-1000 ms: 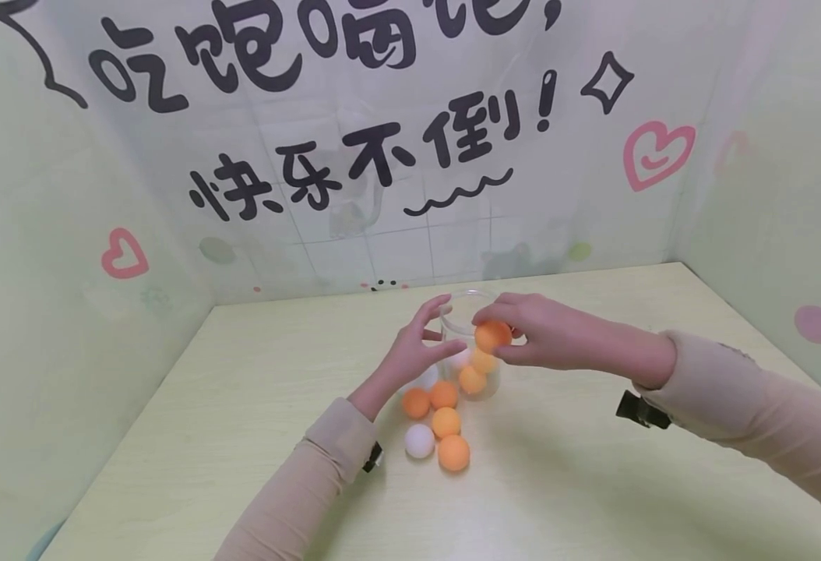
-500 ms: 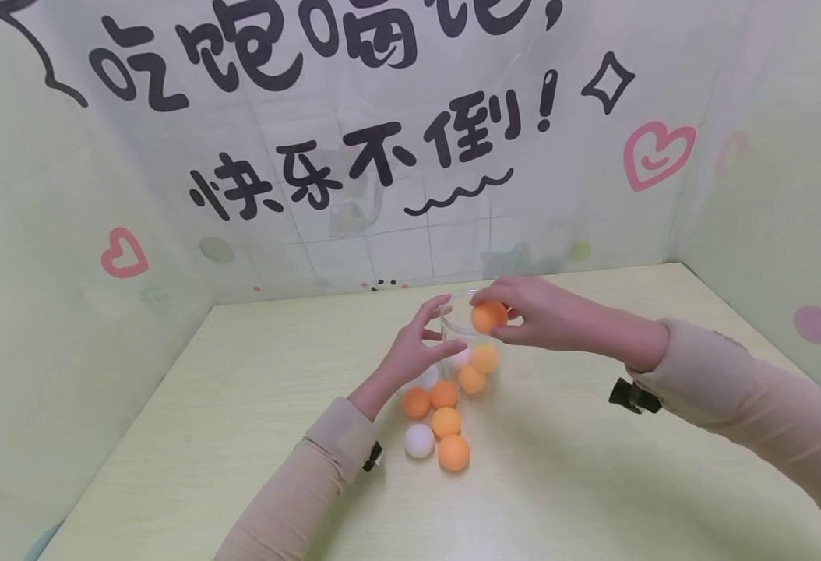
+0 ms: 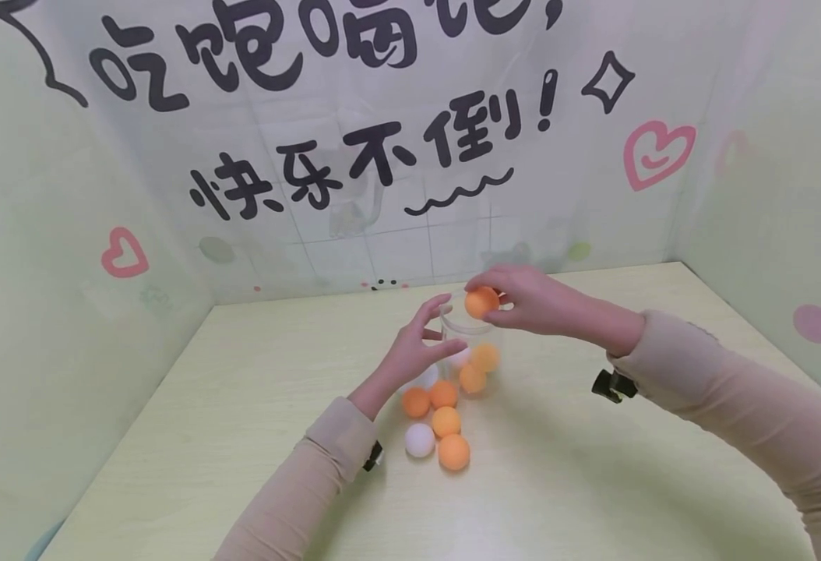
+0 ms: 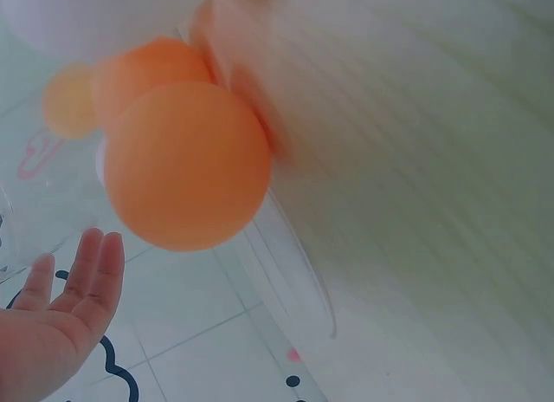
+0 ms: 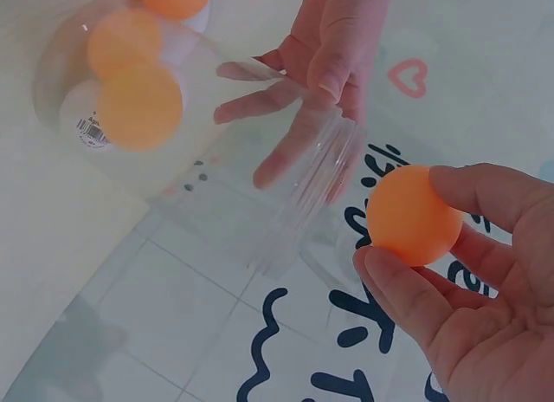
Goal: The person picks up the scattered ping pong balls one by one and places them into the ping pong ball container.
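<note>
I have the left hand (image 3: 414, 351) in a wide grip, fingers spread around the left side of the upright clear jar (image 3: 480, 335); loose orange balls (image 3: 454, 452) and a white ball (image 3: 420, 440) lie on the desk (image 3: 242, 389); more balls (image 3: 484, 358) rest inside the jar; my right hand (image 3: 540, 300) pinches one orange ball (image 3: 482, 302) just above the rim

Your beige-sleeved arms (image 3: 722, 389) reach forward, the bare right hand (image 3: 528, 300) pinching, the bare left hand (image 3: 410, 349) lower, thumb and fingers spread.
</note>
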`<act>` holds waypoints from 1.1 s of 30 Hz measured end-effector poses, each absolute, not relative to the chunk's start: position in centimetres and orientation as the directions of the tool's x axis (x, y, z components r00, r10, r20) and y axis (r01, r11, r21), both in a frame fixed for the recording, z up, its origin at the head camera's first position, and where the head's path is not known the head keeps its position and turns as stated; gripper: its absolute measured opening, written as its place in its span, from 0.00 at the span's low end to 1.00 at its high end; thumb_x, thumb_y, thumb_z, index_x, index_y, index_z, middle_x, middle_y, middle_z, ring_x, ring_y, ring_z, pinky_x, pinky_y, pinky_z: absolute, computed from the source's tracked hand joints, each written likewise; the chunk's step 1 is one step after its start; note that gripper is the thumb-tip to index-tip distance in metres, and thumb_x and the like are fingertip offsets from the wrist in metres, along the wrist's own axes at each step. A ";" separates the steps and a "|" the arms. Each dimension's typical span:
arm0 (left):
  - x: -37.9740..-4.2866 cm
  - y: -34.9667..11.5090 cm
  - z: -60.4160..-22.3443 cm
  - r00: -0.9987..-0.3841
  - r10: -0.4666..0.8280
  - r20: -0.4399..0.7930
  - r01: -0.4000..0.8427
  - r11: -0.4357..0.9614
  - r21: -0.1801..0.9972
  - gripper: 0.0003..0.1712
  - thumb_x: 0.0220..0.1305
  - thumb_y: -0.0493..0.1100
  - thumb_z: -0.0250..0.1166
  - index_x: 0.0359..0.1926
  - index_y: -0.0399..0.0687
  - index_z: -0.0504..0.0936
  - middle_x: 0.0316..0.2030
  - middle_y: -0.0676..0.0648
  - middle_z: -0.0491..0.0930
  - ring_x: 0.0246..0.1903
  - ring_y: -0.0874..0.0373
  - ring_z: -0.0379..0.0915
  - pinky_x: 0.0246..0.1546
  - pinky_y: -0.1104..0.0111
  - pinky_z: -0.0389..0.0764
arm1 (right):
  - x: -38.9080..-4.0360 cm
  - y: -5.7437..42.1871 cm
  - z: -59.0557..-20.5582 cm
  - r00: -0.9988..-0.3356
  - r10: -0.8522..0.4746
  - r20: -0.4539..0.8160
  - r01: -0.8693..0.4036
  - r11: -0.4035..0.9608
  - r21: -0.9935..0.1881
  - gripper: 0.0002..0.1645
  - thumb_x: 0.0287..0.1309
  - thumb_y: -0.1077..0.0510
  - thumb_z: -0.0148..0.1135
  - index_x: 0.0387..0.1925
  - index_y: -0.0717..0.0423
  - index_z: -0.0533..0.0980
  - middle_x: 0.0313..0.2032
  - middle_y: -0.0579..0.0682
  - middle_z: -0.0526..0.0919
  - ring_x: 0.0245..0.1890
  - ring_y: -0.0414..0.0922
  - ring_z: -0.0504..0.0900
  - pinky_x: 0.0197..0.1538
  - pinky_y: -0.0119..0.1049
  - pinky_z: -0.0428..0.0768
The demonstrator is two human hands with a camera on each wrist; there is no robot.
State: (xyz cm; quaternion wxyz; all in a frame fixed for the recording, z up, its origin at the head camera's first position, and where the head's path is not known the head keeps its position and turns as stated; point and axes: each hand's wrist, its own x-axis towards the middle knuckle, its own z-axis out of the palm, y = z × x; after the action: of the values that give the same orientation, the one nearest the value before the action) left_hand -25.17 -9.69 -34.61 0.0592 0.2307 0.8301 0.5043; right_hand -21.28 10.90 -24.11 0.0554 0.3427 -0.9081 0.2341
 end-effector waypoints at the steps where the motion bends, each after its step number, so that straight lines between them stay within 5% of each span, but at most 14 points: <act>1: -25.2 -9.7 -34.6 -0.886 0.443 0.136 0.325 0.385 0.864 0.42 0.55 0.52 0.66 0.67 0.67 0.55 0.64 0.48 0.63 0.49 0.48 0.72 0.49 0.54 0.73 | -21.4 10.9 -24.2 -0.763 -0.592 0.258 -0.643 0.658 -0.393 0.19 0.52 0.67 0.60 0.49 0.65 0.74 0.47 0.58 0.78 0.44 0.51 0.76 0.45 0.43 0.79; 33: -25.3 -9.8 -34.7 -0.880 0.450 0.149 0.340 0.379 0.861 0.42 0.53 0.55 0.66 0.67 0.68 0.55 0.64 0.48 0.64 0.49 0.47 0.73 0.48 0.56 0.74 | -22.9 12.2 -26.6 -0.796 -0.555 0.242 -0.601 0.675 -0.427 0.21 0.51 0.64 0.63 0.48 0.67 0.73 0.48 0.60 0.76 0.44 0.56 0.76 0.48 0.48 0.77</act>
State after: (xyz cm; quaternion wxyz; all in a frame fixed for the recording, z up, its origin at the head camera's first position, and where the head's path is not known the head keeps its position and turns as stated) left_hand -25.28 -9.76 -34.69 0.0549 0.2382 0.8286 0.5036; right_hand -22.91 12.23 -26.64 0.0462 0.3164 -0.9141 0.2496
